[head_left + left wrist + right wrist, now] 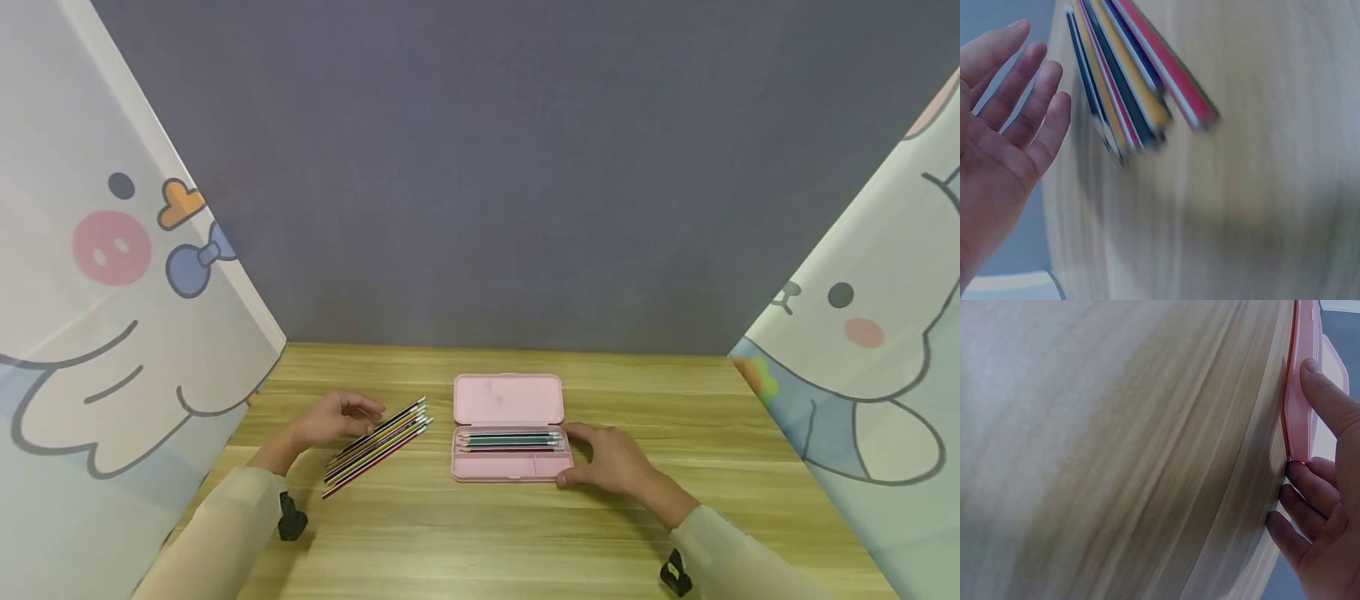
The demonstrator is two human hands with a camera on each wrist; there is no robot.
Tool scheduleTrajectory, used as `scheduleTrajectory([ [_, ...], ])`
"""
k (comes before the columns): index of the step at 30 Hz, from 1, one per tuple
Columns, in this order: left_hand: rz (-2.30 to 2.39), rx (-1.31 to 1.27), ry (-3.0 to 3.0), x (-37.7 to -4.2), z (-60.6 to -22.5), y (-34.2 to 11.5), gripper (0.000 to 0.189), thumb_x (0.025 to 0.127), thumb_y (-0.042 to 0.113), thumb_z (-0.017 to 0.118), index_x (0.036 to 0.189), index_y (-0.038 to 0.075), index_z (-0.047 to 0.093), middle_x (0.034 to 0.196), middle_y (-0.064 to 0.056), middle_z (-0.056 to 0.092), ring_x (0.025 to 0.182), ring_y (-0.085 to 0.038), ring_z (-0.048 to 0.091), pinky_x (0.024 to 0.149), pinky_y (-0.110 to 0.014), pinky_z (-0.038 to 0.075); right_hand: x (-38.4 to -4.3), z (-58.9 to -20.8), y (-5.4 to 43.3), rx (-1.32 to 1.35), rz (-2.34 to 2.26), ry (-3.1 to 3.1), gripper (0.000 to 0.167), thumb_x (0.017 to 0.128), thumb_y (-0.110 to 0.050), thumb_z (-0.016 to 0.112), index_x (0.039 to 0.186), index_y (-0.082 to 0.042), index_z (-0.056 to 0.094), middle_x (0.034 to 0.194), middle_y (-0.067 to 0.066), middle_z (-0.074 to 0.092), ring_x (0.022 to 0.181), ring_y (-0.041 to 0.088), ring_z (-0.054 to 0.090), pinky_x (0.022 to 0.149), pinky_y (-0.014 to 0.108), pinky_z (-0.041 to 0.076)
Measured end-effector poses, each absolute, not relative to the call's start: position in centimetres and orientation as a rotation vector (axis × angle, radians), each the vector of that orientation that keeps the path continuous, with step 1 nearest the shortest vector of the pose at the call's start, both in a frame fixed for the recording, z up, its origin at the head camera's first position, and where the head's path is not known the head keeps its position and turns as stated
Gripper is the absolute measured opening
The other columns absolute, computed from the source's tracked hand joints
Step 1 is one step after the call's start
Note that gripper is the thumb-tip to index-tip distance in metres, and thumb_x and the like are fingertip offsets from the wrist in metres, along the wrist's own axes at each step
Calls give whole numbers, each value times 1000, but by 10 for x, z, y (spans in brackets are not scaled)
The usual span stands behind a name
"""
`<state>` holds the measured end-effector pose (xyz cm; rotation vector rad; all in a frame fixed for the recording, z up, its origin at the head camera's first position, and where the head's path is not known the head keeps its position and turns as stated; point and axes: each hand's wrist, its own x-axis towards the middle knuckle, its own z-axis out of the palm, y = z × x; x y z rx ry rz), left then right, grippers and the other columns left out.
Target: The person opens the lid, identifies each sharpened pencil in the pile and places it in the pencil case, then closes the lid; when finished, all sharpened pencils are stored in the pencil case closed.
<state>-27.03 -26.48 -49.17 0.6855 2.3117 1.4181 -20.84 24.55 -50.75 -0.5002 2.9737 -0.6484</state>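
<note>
The left hand [339,418], fingers relaxed and empty, lies beside the loose pencils [378,444] at left, while the right hand [617,461] grips the right end of the central pink case [491,467], seemingly to steady it.

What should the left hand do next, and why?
Maybe pinch one of the loose pencils: the left hand is right beside them, holding nothing. The right hand holds the open pink case, which already has other pencils inside.
</note>
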Motion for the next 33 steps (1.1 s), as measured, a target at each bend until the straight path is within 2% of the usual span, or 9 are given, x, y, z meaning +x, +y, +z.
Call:
scheduleTrajectory([
  [9,1351,623,2338,-268,-498,-283,38,93,0,70,127,-15,63,125,-31,67,115,-38,67,86,-20,55,-208,-508,244,-489,-640,2974,97,62,-71,86,143,-24,62,135,6,68,122,32,66,97,51,53],
  [16,1300,647,2353,-272,-501,-281,37,91,0,71,125,-13,65,122,-30,68,103,-21,69,82,-23,56,-207,-506,243,-481,-646,2976,96,62,-70,86,143,-24,62,136,6,68,122,32,66,98,51,53],
  [26,1345,655,2302,-274,-506,-279,36,87,-15,65,123,-16,64,119,-34,67,89,-12,64,76,-23,55,-206,-505,244,-481,-650,2977,96,62,-68,88,142,-23,62,135,6,69,121,32,66,96,51,53],
  [33,1249,654,2435,-274,-506,-278,33,88,-7,69,120,-13,67,106,-22,71,88,-9,63,76,-23,54,-206,-505,244,-512,-654,2983,95,63,-68,87,142,-21,63,135,6,69,120,32,67,95,51,54],
])
